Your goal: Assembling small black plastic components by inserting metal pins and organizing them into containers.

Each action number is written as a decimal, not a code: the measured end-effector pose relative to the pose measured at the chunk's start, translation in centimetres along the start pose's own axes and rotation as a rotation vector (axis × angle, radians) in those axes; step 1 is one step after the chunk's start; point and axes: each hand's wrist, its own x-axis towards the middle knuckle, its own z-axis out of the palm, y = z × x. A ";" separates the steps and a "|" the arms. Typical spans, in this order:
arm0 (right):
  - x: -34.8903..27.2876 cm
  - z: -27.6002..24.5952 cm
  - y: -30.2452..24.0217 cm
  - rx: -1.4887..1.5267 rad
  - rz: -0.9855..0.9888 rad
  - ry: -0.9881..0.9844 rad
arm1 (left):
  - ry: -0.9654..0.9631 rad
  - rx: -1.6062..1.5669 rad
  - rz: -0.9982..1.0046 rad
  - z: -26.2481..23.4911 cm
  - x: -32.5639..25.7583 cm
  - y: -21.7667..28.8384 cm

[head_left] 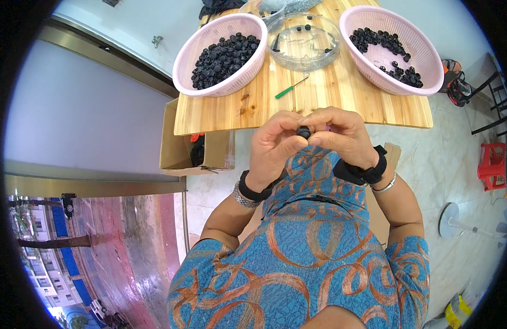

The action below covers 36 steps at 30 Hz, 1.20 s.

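Close in front of my body, just short of the table's front edge, both hands meet around a small round black part (pixel 304 132). My left hand (pixel 279 138) pinches it between thumb and fingers. From the other side my right hand (pixel 339 134) grips the same part with thumb and forefinger. Fingers hide some of it. Beyond my hands a green-handled screwdriver (pixel 285 94) lies on the wooden table (pixel 220 115). At the left a pink basket (pixel 182 66) is heaped with similar black parts (pixel 223 60). Fewer black parts (pixel 404 74) are scattered in the right pink basket (pixel 368 71).
Between the baskets stands a clear round tray (pixel 304 63) with a few small black pieces. An open cardboard box (pixel 220 153) sits below the table's left side. To the right are a red stool (pixel 491 166) and a white fan base (pixel 448 220) on the floor.
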 end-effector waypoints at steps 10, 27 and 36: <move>-0.1 -0.4 -0.5 0.212 0.087 -0.080 | 0.035 -0.157 -0.303 0.2 -0.2 2.1; 1.7 0.1 -2.8 -0.999 -0.458 -0.102 | 0.273 -0.661 -0.456 1.7 -0.5 2.1; 1.7 0.1 -0.7 -0.996 -0.425 0.083 | 0.261 -0.552 -0.390 1.6 0.2 0.9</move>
